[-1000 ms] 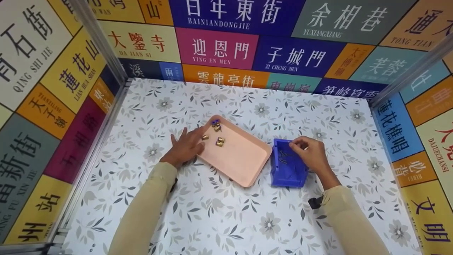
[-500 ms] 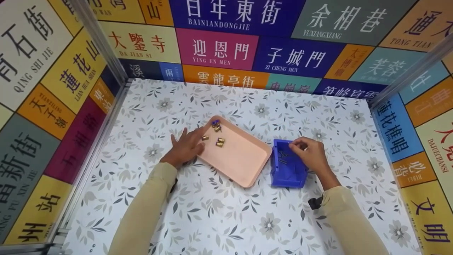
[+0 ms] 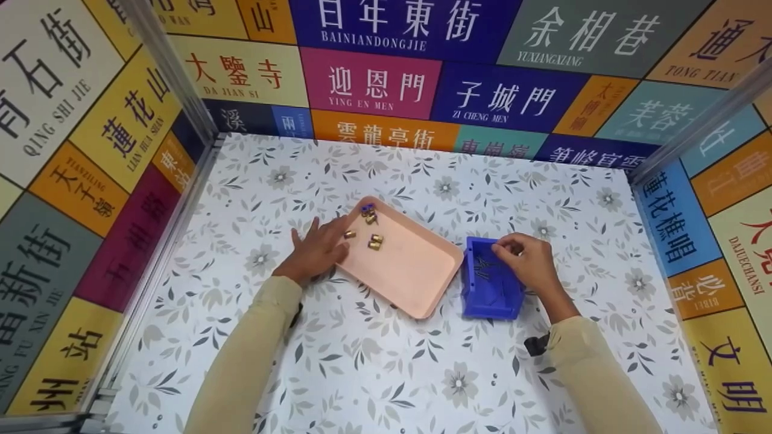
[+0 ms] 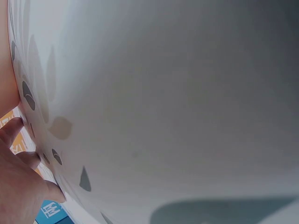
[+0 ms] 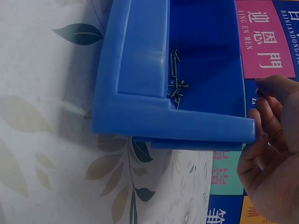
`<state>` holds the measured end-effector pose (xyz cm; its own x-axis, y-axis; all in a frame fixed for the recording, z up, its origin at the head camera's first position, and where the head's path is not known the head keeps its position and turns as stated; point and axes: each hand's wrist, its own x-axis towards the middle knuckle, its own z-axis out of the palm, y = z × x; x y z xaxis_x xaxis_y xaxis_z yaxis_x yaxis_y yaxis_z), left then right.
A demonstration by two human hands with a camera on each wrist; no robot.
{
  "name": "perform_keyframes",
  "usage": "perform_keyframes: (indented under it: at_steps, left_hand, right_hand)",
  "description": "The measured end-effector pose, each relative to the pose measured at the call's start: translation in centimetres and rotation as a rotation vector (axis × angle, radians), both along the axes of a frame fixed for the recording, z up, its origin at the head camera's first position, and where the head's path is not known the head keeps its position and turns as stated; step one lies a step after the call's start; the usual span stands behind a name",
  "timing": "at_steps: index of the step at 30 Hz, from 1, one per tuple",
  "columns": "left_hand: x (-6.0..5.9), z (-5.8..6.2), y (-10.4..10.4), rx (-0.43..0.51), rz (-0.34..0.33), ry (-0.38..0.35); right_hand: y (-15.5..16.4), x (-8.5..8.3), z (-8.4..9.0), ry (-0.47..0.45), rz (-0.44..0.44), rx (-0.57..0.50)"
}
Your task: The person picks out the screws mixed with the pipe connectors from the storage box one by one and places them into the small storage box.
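My left hand (image 3: 316,248) lies with spread fingers at the left edge of the pale pink tray (image 3: 410,271), touching its rim. Several small brass-coloured cylindrical pieces (image 3: 374,242) lie in the tray's far left part, along with small blue bits (image 3: 367,208). Over the right rim of a blue plastic bin (image 3: 491,310) is my right hand (image 3: 531,259), its fingers curled and thumb near the index finger. A tiny dark spot shows between those fingertips in the right wrist view; whether it is a held piece is unclear. Several thin screws (image 5: 175,84) lie inside the bin.
The bin stands just right of the tray on a table covered in white floral cloth (image 3: 374,386). Panels with coloured street-name signs (image 3: 368,81) enclose the back and both sides. Metal posts (image 3: 175,72) stand at the corners.
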<state>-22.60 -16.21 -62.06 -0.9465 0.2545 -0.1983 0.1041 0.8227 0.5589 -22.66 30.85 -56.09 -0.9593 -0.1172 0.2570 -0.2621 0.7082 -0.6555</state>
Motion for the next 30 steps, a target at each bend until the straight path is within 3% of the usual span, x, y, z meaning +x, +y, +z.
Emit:
perform_keyframes:
  at_steps: [8,16,30]
  left_hand:
    - [0.1,-0.1,-0.2,0.000,-0.016,0.045]
    - [0.2,0.0,-0.2,-0.011,-0.012,0.031]
    - [0.3,0.4,-0.1,0.001,0.002,0.018]
  right_hand:
    - [-1.1,-0.3,0.3,0.047,0.004,0.034]
    - [-3.7,-1.0,0.7,0.061,0.007,-0.006]
    - [-10.7,-2.6,1.6,0.074,0.126,-0.101]
